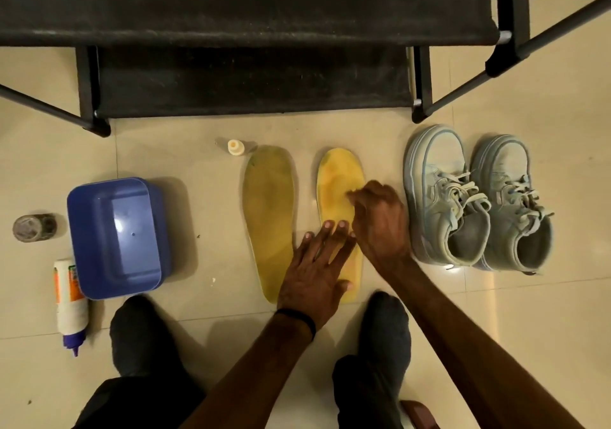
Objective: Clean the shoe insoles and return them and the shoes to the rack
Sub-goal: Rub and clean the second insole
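Two insoles lie side by side on the tiled floor: a dull olive one (269, 210) and a brighter yellow one (337, 177) to its right. My left hand (317, 263) rests flat on the heel half of the yellow insole, fingers apart. My right hand (380, 220) is over the middle of the same insole, its fingers bunched with the tips on the surface; I see nothing in them. A pair of pale grey-blue laced sneakers (476, 197) stands right of the insoles. The black shoe rack (231, 31) spans the top of the view.
An upturned blue plastic tub (115, 233) sits at the left. Beside it are a small round jar (34, 226) and a white bottle with a purple cap (69, 303) lying on its side. A small white bottle (235, 147) stands near the olive insole's toe. My socked feet (139, 332) are at the bottom.
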